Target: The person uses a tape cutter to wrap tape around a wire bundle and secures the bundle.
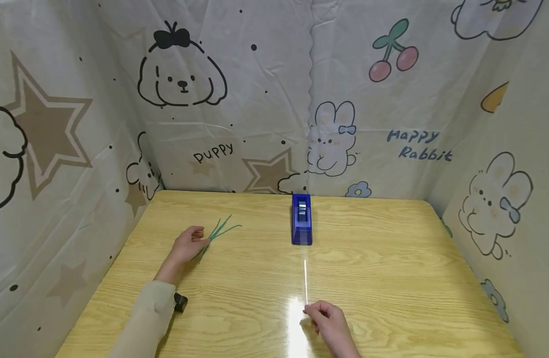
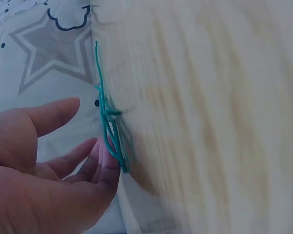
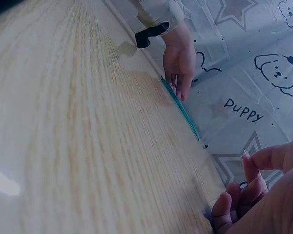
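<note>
A dark blue tape dispenser [image 1: 302, 219] stands near the table's back edge. From it a strip of clear tape [image 1: 305, 278] runs toward the front. My right hand [image 1: 330, 323] pinches the tape's free end between thumb and fingertips; in the right wrist view that hand [image 3: 263, 190] is at the lower right. On the left, a loose bundle of thin green strands [image 1: 218, 231], perhaps ties, lies on the table. My left hand [image 1: 188, 244] is beside it. In the left wrist view, the fingers [image 2: 107, 168] touch or nearly touch the strands [image 2: 107, 117], with the thumb held apart.
The wood-grain table [image 1: 368, 268] is enclosed at the back and sides by a printed cloth [image 1: 265, 74] with cartoon animals and stars. A black wrist device [image 1: 180, 302] sits at the left sleeve [image 1: 144, 313].
</note>
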A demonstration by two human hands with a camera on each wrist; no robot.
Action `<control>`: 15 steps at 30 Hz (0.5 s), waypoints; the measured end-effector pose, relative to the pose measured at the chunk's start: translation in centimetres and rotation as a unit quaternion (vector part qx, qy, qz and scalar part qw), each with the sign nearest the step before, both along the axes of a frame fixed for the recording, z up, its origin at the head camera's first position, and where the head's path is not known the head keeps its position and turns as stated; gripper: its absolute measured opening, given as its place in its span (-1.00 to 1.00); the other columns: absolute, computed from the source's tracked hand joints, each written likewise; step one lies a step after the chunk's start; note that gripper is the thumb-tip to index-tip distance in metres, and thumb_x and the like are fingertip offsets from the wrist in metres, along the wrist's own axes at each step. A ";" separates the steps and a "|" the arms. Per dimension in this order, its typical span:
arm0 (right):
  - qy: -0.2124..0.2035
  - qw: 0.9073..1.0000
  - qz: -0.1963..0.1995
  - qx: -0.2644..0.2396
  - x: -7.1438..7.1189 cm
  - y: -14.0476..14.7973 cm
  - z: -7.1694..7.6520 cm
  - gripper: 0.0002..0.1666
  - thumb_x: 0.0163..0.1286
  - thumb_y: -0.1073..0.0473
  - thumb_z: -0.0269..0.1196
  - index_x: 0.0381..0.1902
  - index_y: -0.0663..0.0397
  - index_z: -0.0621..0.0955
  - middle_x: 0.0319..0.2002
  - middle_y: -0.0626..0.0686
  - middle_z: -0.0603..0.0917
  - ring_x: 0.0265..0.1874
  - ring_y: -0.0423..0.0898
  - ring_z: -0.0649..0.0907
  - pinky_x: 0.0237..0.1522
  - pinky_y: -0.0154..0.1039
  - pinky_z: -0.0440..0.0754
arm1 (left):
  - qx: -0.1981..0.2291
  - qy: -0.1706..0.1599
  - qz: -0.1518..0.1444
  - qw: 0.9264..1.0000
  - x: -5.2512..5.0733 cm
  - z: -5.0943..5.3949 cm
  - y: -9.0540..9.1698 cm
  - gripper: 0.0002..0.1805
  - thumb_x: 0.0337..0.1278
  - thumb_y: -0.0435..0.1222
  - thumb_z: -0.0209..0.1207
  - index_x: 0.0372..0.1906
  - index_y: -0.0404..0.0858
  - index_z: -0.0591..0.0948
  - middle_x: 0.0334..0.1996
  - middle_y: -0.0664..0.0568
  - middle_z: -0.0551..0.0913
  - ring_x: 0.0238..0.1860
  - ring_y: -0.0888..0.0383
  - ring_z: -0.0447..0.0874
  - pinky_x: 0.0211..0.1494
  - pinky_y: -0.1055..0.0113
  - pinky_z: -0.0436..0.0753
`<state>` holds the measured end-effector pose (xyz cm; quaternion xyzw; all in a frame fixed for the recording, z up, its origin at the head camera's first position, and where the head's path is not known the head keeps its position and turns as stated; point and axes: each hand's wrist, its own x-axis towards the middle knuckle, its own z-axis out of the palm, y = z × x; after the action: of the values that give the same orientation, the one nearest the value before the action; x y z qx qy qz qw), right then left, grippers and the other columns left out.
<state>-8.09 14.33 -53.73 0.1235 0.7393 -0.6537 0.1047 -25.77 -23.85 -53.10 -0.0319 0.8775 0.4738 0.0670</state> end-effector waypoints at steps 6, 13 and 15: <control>-0.006 1.000 0.001 -0.002 0.0 0.1 0.0 -0.71 0.47 0.23 0.27 -0.19 0.48 0.68 -0.51 -0.07 0.51 -0.49 -0.20 0.47 -0.45 -0.39 0.51 | 0.013 0.000 -0.012 1.000 -0.7 -0.2 1.4 -0.43 0.40 -0.39 0.22 0.41 -0.51 0.39 0.27 -0.39 0.49 0.24 -0.25 0.48 0.31 -0.06 0.51; 0.002 1.000 -0.005 -0.005 -0.1 0.1 -0.5 -0.70 0.48 0.25 0.26 -0.23 0.52 0.65 -0.49 -0.07 0.55 -0.54 -0.22 0.46 -0.45 -0.39 0.50 | 0.025 -0.004 -0.028 0.999 -1.1 -0.3 2.9 -0.46 0.33 -0.49 0.24 0.37 -0.48 0.45 0.26 -0.36 0.53 0.21 -0.21 0.50 0.28 -0.03 0.52; 0.001 1.000 -0.008 -0.005 -0.1 0.1 -0.5 -0.70 0.48 0.26 0.26 -0.23 0.52 0.65 -0.49 -0.07 0.54 -0.55 -0.22 0.45 -0.46 -0.39 0.50 | 0.029 -0.003 -0.032 0.999 -1.1 -0.2 3.2 -0.47 0.31 -0.51 0.24 0.36 -0.47 0.47 0.24 -0.34 0.54 0.19 -0.20 0.50 0.28 -0.02 0.51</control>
<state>-8.17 14.39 -54.24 0.1280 0.7349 -0.6585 0.0994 -26.87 -20.65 -53.29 -0.0033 0.8638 0.4965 0.0854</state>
